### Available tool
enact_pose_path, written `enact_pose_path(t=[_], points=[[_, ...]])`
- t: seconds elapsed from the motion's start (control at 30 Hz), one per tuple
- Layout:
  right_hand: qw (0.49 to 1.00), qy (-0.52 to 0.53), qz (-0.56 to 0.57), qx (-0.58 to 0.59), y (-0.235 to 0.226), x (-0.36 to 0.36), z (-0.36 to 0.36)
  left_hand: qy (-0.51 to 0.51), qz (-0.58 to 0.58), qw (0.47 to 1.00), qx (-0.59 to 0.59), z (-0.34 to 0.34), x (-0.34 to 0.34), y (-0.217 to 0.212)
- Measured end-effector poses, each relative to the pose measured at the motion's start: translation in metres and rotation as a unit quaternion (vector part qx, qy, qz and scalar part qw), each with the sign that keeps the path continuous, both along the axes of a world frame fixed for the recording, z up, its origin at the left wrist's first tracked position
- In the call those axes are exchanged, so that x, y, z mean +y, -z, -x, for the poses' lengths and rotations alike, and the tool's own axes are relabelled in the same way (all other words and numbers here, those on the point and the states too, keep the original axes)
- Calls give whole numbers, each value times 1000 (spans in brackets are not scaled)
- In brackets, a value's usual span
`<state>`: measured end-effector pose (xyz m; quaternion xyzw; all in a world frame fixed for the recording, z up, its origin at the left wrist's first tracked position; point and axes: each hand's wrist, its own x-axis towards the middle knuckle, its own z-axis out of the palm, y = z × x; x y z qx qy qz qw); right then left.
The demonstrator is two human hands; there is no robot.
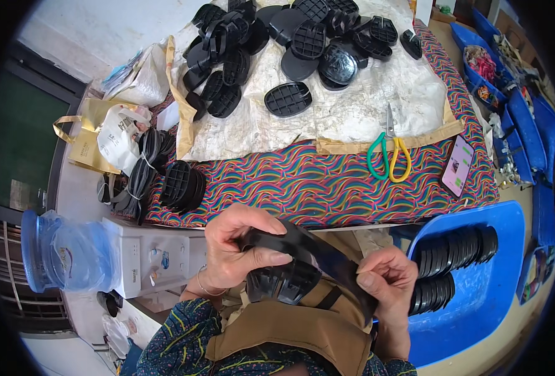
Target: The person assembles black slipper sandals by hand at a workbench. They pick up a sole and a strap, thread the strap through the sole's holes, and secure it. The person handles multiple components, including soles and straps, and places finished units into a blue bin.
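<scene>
Above my lap, my left hand [237, 244] grips a black moulded plastic piece [287, 282] between thumb and fingers. A wide, shiny black strap [334, 260] runs from this piece toward the right. Its far end is pinched by my right hand [387, 279], thumb against the bent fingers. How the strap joins the piece is partly hidden by my left fingers. On the table ahead lies a heap of similar black oval pieces [307, 39] with gridded undersides; one oval piece [288, 99] rests apart from it.
Scissors [389, 147] with green and yellow handles and a phone [458, 166] lie on the patterned cloth [277, 188]. A blue tub [472, 319] with rows of black pieces stands at right. At left are a bundle of black straps [143, 182] and a water dispenser [158, 260].
</scene>
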<state>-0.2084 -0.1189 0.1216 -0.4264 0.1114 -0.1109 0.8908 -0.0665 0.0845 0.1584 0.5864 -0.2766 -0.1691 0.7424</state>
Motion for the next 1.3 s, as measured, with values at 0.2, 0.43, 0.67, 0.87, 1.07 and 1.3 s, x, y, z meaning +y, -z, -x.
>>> enact_pose_path(t=[0.2,0.43,0.67,0.87,1.07,1.3], points=[[999,31,8,-15,26,27,4,-64,-6,997,36,4,-13,13],[990,116,62,-59,29,57,-8,-88,32,984,150,3,-26,20],[988,138,48,-47,32,67,-11,-95,62,976,185,1,-31,32],[984,167,17,-62,38,78,-16,-49,120,957,261,-2,-38,36],[980,178,-48,-71,41,78,-22,-66,150,946,279,0,-46,57],[976,159,-110,-101,38,76,-25,-27,199,927,316,5,-58,71]])
